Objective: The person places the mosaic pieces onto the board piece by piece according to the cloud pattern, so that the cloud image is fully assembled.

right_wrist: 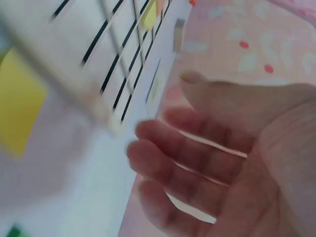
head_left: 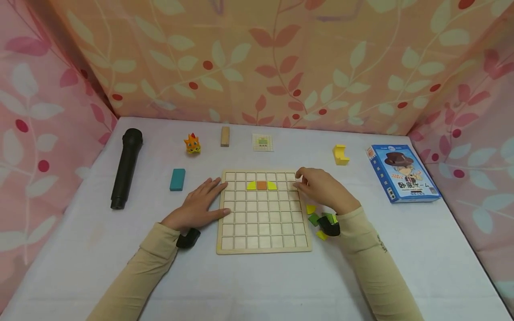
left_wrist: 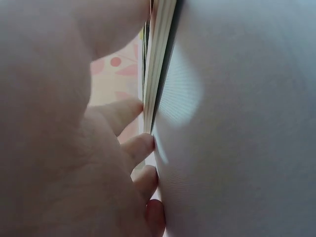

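Observation:
A square wooden grid board [head_left: 264, 251] lies on the white table. In one of its upper rows, an orange square tile [head_left: 262, 185] sits between two yellow rounded tiles [head_left: 251, 185]. My left hand [head_left: 198, 206] rests along the board's left edge, fingers extended, with the thumb and a fingertip on the border. In the left wrist view, fingertips [left_wrist: 143, 143] meet the board's side edge. Over by the upper right corner is my right hand [head_left: 327, 189]. The right wrist view shows its fingers [right_wrist: 170, 160] loosely bent, with nothing between them and the thumb.
Loose green tiles [head_left: 313, 219] and yellow tiles [head_left: 311, 208] lie right of the board, partly under the right wrist. Around it are a microphone [head_left: 127, 167], teal block [head_left: 177, 179], orange toy [head_left: 192, 144], wooden block [head_left: 225, 136], pattern card [head_left: 263, 142], yellow piece [head_left: 340, 155] and blue box [head_left: 403, 174].

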Tool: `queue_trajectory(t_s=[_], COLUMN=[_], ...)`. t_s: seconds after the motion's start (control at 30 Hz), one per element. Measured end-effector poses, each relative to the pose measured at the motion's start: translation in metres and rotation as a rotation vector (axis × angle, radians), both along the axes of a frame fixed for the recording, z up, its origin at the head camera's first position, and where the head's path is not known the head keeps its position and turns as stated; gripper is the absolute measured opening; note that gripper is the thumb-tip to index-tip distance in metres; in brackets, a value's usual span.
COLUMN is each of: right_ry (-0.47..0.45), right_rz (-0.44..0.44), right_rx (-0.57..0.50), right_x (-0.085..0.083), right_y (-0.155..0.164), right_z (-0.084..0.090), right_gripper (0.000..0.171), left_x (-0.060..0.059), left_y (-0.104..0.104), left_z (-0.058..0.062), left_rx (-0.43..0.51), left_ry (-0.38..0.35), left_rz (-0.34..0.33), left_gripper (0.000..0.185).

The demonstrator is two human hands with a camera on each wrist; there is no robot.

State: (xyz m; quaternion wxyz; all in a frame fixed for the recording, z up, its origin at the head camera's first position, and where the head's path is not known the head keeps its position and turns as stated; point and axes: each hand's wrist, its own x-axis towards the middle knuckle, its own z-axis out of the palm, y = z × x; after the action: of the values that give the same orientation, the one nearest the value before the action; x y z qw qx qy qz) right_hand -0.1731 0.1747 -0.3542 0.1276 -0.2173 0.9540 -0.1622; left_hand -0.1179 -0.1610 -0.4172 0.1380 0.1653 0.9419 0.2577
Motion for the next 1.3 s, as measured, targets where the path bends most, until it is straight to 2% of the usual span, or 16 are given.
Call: queue_trajectory(t_s=[0.23,0.4,0.57,0.8,1.1,1.3], right_ry=[-0.156,-0.233,-0.209,-0.197,-0.140,-0.173], right_rz=[-0.014,0.012,0.042,0.045,0.098,0.080], right_rx=[0.095,0.109,0.109,0.079,0.039,0.032], right_x=[0.010,0.016,0.018,0.020,0.021,0.020], right_y=[0.026,0.037,0.038,0.039,0.041,0.040], right_z=[-0.004,-0.009,-0.015,-0.019,-0.022,-0.023], right_gripper=[0.025,0.025,0.027,0.020,0.017,0.017], left_x=[-0.001,0.000,0.000,0.000,0.000,0.000], left_y=[0.000,0.000,0.001,0.000,0.000,-0.001], left_z=[0.001,0.002,0.003,0.001,0.000,-0.003], left_rx=[0.013,0.007,0.005,-0.002,-0.007,-0.015], left_ry=[0.002,-0.003,0.009,0.008,0.020,0.026], left_rz=[0.004,0.004,0.004,0.002,-0.005,0.000], left_gripper=[0.077,0.076,0.076,0.076,0.077,0.077])
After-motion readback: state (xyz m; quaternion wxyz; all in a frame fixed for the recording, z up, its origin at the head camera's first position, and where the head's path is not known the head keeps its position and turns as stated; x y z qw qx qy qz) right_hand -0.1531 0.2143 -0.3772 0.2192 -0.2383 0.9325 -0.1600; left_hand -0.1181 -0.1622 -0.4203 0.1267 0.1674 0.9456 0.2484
